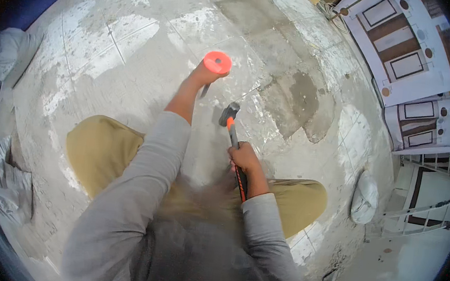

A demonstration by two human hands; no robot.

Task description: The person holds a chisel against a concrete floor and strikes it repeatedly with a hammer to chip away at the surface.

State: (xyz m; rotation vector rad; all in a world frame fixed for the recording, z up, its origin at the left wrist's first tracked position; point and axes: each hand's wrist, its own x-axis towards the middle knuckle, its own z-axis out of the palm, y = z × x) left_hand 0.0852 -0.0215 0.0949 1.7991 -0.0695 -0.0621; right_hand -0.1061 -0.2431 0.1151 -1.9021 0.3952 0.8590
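My left hand (207,75) is closed around a chisel with a round red-orange hand guard (218,63). Below the guard, part of its metal shank (205,90) shows, pointing down at the floor; I cannot tell whether the tip touches. My right hand (244,156) grips the dark and orange handle of a sledgehammer (229,114) with a short, blocky metal head. That head is just right of the chisel and nearer me, apart from it. Under both tools lies a grey floor (186,88), with pale chips scattered right of the hammer head.
A rough, damp-looking patch (302,94) lies to the far right of the hammer. White sacks (13,58) and crumpled plastic (7,184) line the left side. At right are another white sack (364,197), a metal ladder (418,216) and large patterned panels (402,44).
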